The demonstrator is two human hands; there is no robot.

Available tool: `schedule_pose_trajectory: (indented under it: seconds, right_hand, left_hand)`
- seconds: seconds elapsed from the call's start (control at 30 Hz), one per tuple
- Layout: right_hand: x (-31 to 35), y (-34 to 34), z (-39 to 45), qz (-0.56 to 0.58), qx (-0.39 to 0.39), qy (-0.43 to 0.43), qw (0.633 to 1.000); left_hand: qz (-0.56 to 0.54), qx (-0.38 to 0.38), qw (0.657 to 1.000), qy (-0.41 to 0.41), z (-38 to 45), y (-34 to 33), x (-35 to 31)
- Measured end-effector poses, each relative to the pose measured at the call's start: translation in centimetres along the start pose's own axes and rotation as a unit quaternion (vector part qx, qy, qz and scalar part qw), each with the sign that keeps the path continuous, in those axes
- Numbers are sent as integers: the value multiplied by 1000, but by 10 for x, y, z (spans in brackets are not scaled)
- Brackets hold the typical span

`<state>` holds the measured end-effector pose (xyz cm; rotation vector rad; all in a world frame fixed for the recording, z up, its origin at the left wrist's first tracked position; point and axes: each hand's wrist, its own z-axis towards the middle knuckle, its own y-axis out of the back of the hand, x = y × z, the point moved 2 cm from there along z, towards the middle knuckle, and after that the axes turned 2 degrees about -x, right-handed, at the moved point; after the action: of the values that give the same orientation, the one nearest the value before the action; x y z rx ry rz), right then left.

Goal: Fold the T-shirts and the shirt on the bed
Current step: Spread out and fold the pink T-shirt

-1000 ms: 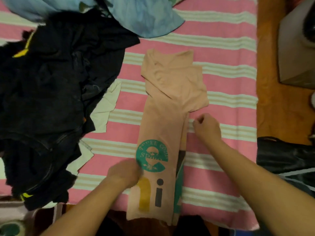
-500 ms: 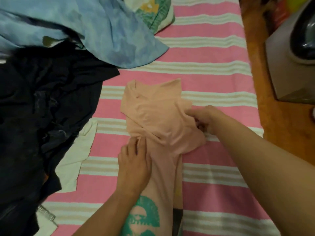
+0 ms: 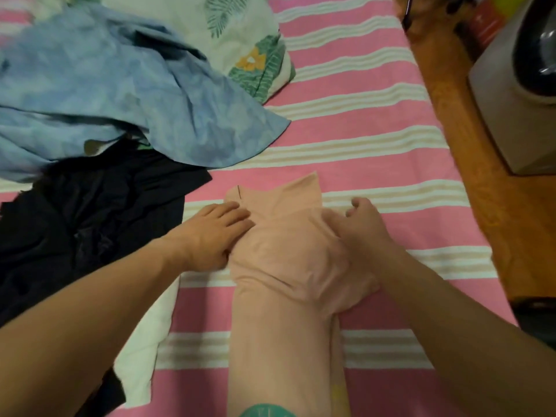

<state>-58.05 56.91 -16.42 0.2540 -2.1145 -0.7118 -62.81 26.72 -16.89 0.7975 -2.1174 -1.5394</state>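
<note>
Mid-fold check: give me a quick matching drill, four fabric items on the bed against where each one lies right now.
Things:
1. peach T-shirt
2. blue mottled garment
3. black clothes pile
4. leaf-print pillow

Places:
A. far end of the striped bed
B. under both hands
C. left, below the blue fabric
D. draped partly over the pile's top

Pairs: 1-B, 2-D, 3-C, 4-A

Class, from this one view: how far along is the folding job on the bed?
Done: the peach T-shirt is already narrowed into a long strip. In hand: the left hand presses its side while the right hand tucks the sleeve. Left: folding it crosswise, plus the blue shirt and dark clothes, still heaped.
</note>
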Motion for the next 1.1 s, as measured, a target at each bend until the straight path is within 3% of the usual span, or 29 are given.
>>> schedule_pose_trajectory:
  seconds: [0.13, 0.23, 0.3, 0.37, 0.5, 0.6, 0.73, 0.9, 0.93, 1.0, 1.1]
  right_hand:
    - [18, -10, 18, -145, 50, 50, 987]
    - [17, 4, 17, -40, 65, 63, 995]
    - [13, 23, 11, 89, 50, 29, 994]
    - [6, 37, 4, 133, 37, 8, 990]
    - [-6, 40, -1, 137, 9, 7, 990]
    - [-13, 36, 1, 124, -19, 12, 992]
    - [-26, 36, 0, 44, -132, 29, 990]
    - [-27, 40, -6, 23, -181, 55, 982]
    - [-29, 39, -5, 47, -175, 56, 982]
    - [-31, 36, -9, 157, -85, 24, 984]
    - [-38, 34, -14, 262, 92, -23, 960]
  left_hand:
    - [-9, -9, 1000, -4, 5, 1, 4]
    - [-37, -37, 998, 17, 8, 4, 11]
    - [-40, -51, 997, 29, 16, 9, 18]
    - [-64, -55, 995, 59, 30, 19, 27]
    - [-147, -110, 966, 183, 60, 42, 46]
    - [-109, -89, 976, 164, 76, 45, 45]
    - [-84, -157, 971, 157, 80, 35, 11]
    - [-144, -282, 906, 281, 38, 22, -54]
    - [-149, -290, 904, 276, 28, 18, -66]
    - [-140, -254, 922, 256, 12, 2, -85]
    - [-153, -80, 947, 270, 6, -30, -93]
